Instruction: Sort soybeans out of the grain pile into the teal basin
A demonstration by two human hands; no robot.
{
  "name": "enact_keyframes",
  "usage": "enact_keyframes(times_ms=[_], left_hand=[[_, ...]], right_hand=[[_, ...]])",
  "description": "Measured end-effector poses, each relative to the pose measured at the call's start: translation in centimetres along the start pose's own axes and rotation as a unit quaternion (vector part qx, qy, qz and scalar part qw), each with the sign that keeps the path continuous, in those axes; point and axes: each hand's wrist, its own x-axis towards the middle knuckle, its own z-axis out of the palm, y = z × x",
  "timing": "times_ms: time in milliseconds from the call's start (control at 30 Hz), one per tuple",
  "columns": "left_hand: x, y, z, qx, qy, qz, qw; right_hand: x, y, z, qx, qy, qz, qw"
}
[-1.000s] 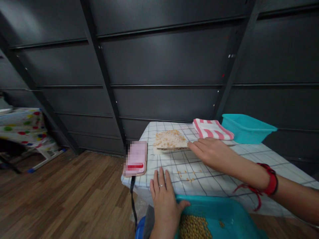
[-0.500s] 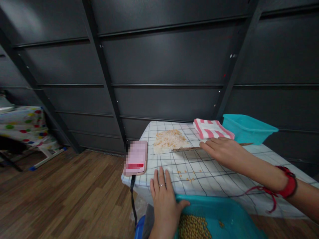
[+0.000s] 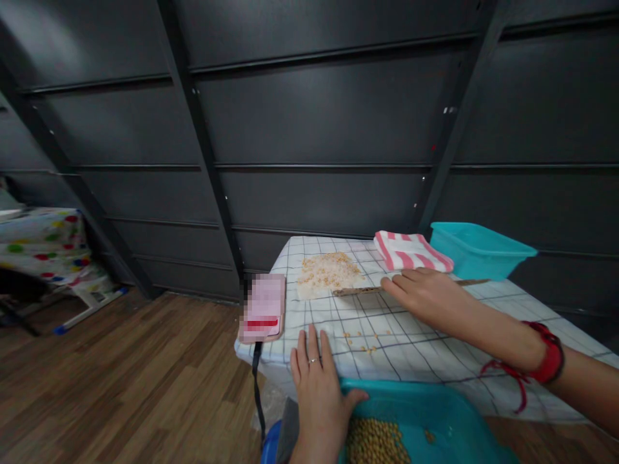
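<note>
My right hand (image 3: pixel 425 298) lies over a long flat wooden stick (image 3: pixel 355 290) on the checked tablecloth (image 3: pixel 435 348), fingers closed around it. The stick's left end touches the near edge of a pale sheet (image 3: pixel 329 276) covered with small yellow grains. My left hand (image 3: pixel 316 386), a ring on one finger, rests flat with fingers stretched out on the table's near edge. Its thumb hooks the rim of a teal tub (image 3: pixel 435 403) holding yellow beans (image 3: pixel 374 441). A few loose beans (image 3: pixel 365 343) lie on the cloth between my hands.
A folded pink-and-white striped towel (image 3: pixel 411 251) and a second teal tub (image 3: pixel 476 248) sit at the far right. A pink phone (image 3: pixel 264 306) lies at the table's left edge, a black strap hanging below. Dark wall panels stand behind; wooden floor to the left.
My right hand slid the stick to the right, off the pile of grains to the sheet's near right edge, then eased slightly back left. My left hand stayed still.
</note>
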Motion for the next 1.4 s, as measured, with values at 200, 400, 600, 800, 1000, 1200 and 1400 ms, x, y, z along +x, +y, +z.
enact_keyframes(times_ms=[200,400,600,800,1000,1200,1400], left_hand=[[0.0,0.0,0.1,0.004,0.004,0.001,1.000],[0.0,0.1,0.1,0.010,0.011,0.003,1.000],[0.1,0.2,0.0,0.010,0.004,0.000,1.000],[0.0,0.2,-0.1,0.007,0.005,0.001,1.000],[0.0,0.2,-0.2,0.006,-0.002,-0.001,1.000],[0.0,0.1,0.1,0.006,0.002,0.003,1.000],[0.0,0.0,-0.1,-0.003,-0.006,-0.002,1.000]], right_hand=[[-0.4,0.4,-0.4,-0.024,0.019,0.000,1.000],[0.0,-0.3,0.6,-0.021,0.012,0.000,1.000],[-0.4,0.0,0.1,-0.027,0.007,0.007,1.000],[0.1,-0.3,0.4,-0.015,0.019,0.006,1.000],[-0.5,0.1,0.0,-0.006,0.019,-0.003,1.000],[-0.3,0.1,0.0,-0.015,0.022,-0.004,1.000],[-1.0,-0.2,0.1,0.003,0.019,-0.025,0.999]])
